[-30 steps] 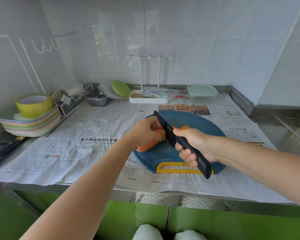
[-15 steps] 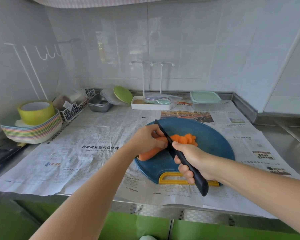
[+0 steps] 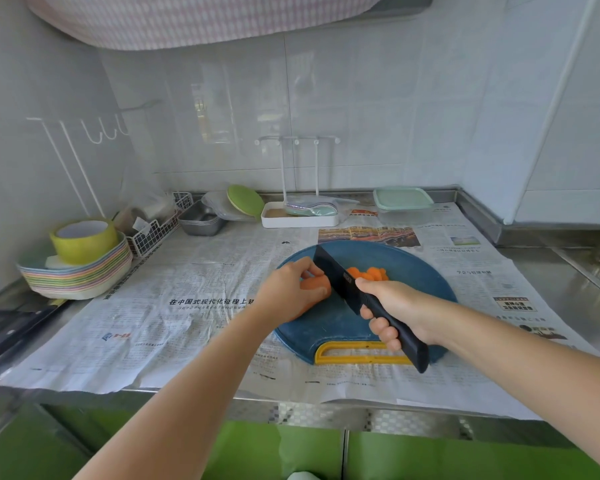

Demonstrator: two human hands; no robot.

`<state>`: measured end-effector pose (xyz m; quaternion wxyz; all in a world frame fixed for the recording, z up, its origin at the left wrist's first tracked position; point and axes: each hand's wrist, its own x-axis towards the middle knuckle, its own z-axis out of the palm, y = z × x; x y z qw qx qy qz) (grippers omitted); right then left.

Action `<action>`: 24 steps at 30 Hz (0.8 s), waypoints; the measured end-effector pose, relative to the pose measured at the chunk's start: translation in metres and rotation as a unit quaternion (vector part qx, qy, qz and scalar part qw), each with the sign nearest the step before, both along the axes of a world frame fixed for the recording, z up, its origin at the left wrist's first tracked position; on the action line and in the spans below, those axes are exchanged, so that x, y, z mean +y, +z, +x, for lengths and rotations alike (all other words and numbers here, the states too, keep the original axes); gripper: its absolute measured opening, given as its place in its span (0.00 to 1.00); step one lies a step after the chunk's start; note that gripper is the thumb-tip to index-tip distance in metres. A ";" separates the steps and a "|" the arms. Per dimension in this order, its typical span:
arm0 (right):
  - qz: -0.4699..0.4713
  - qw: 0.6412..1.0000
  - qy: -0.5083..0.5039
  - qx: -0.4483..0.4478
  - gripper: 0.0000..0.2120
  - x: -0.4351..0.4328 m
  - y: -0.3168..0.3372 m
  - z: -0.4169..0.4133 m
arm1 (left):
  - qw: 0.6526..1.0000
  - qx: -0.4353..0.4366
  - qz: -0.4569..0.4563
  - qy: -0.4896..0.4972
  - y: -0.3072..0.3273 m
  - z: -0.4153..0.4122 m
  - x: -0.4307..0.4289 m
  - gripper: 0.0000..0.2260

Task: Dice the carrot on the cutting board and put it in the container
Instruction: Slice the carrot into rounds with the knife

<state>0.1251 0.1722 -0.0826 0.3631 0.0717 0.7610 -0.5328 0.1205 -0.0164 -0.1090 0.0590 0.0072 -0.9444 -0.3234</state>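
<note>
Mid cutting board [image 3: 416, 268], knife [image 3: 340, 280] blade stands between carrot [image 3: 314, 284] and slices [image 3: 368, 273].

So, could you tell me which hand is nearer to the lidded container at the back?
Right. The right hand, gripping the knife, is straight in front of the container; the left hand, holding the carrot, lies further left.
</note>
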 end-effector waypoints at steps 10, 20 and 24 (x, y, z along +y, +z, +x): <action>-0.014 0.999 0.015 0.025 0.24 -0.006 0.023 0.010 | 1.000 0.015 -0.014 -0.010 0.003 0.006 0.003 0.11; -0.010 1.000 0.009 0.027 0.24 -0.003 0.028 0.016 | 1.000 0.000 0.028 0.010 0.007 0.008 0.007 0.07; -0.010 1.000 0.012 0.028 0.24 -0.002 0.029 0.018 | 1.000 -0.005 0.015 0.013 0.007 0.009 0.006 0.10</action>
